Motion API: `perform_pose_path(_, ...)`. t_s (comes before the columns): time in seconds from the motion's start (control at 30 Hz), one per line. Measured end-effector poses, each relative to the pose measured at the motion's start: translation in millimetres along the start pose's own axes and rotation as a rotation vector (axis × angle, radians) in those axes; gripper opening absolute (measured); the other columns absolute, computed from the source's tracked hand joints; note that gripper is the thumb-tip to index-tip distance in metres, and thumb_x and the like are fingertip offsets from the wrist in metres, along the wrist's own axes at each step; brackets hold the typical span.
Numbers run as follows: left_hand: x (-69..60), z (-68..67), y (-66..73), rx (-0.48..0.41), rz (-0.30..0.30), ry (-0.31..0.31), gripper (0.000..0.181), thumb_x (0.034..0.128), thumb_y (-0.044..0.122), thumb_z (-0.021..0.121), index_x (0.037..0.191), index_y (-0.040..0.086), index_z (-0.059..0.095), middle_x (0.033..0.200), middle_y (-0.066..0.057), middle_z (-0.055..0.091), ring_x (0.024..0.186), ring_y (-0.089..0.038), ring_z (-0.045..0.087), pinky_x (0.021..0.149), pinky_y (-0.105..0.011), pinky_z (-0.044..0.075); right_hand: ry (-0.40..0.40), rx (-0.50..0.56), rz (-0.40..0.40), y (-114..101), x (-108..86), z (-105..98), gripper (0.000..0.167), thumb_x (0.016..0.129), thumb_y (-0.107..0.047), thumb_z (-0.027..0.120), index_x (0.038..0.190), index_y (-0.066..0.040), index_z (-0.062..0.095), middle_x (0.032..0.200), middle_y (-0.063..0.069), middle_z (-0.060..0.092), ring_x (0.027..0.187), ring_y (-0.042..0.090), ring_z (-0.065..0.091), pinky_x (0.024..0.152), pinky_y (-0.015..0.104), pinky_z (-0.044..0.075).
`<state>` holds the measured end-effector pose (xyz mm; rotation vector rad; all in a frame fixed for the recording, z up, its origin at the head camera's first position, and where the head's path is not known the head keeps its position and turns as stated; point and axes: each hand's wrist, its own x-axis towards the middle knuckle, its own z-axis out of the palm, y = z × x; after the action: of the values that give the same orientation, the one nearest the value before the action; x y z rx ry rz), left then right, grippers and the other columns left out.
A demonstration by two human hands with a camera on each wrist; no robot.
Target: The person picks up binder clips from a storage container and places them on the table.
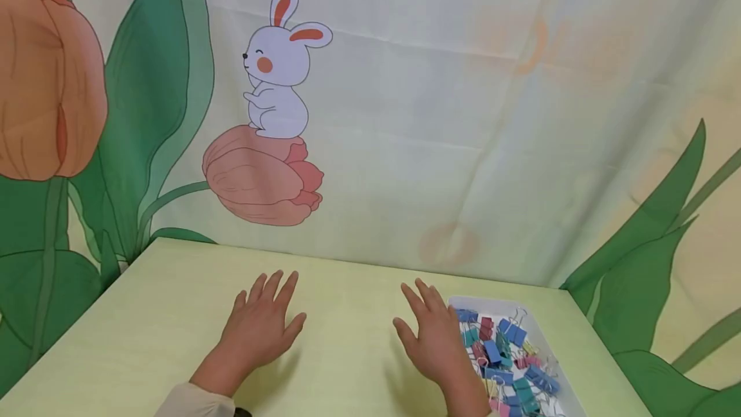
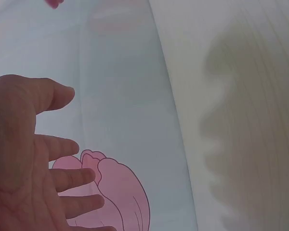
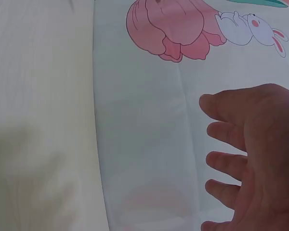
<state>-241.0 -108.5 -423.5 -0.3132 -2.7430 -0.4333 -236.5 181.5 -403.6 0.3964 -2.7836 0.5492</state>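
Note:
In the head view the left hand hovers over the table with its fingers spread and nothing in it. The right hand is held likewise above the table, just left of a white tray and partly over its near-left side in the picture. Inside the tray lie many binder clips in blue, teal, red, pink and yellow. Each wrist view shows its own hand, the left and the right, palm visible and fingers apart, holding nothing.
The pale yellow table ends at a hanging cloth printed with tulips, leaves and a white rabbit. Shadows of the hands fall on the tabletop. The tray stands toward the table's right edge.

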Motion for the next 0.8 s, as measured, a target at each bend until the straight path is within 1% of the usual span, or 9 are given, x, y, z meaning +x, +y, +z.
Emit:
perform_pose_path(0.2,-0.1,1.8,1.4,0.009,0.002,-0.016,0.063,0.0934,0.04,0.056,0.147,0.01,0.04,0.146,-0.019,0.043,0.135,-0.045,0.037,0.101,-0.069,0.033,0.027,-0.041,0.007,17,-5.6,-11,0.057,0.094,-0.032,0.061,0.146,-0.016,0.044,0.154,0.013,0.037,0.142,0.041,0.031,0.106,0.072,0.026)
perform_pose_path(0.37,-1.1,1.9,0.7,0.015,-0.001,-0.024,0.064,0.0933,0.04,0.056,0.147,0.01,0.04,0.146,-0.02,0.043,0.135,-0.045,0.037,0.1,-0.069,0.034,0.043,-0.031,0.037,31,-9.9,-21,0.058,0.094,-0.032,0.061,0.146,-0.015,0.043,0.155,0.014,0.036,0.143,0.041,0.029,0.107,0.071,0.025)
perform_pose_path(0.53,-1.5,3.3,-0.6,0.012,0.0,-0.028,0.063,0.0935,0.04,0.055,0.147,0.009,0.04,0.146,-0.02,0.043,0.134,-0.046,0.037,0.099,-0.069,0.034,0.02,-0.013,0.076,44,-15.9,-30,0.059,0.095,-0.033,0.061,0.148,-0.017,0.041,0.156,0.015,0.033,0.144,0.041,0.028,0.108,0.072,0.023)
perform_pose_path(0.63,-1.9,4.0,-0.2,0.003,0.003,-0.036,0.062,0.0937,0.039,0.055,0.146,0.009,0.041,0.146,-0.02,0.043,0.134,-0.046,0.038,0.099,-0.069,0.034,0.0,-0.02,0.107,52,-20.3,-35,0.06,0.095,-0.035,0.061,0.148,-0.019,0.04,0.156,0.015,0.031,0.143,0.042,0.028,0.108,0.072,0.023)
perform_pose_path(0.8,-2.7,4.2,1.5,-0.008,0.007,-0.063,0.062,0.0933,0.038,0.055,0.146,0.009,0.041,0.145,-0.02,0.044,0.133,-0.046,0.04,0.098,-0.068,0.035,-0.002,-0.05,0.136,67,-26.5,-45,0.061,0.094,-0.033,0.062,0.148,-0.018,0.04,0.155,0.019,0.031,0.139,0.046,0.033,0.106,0.07,0.029)
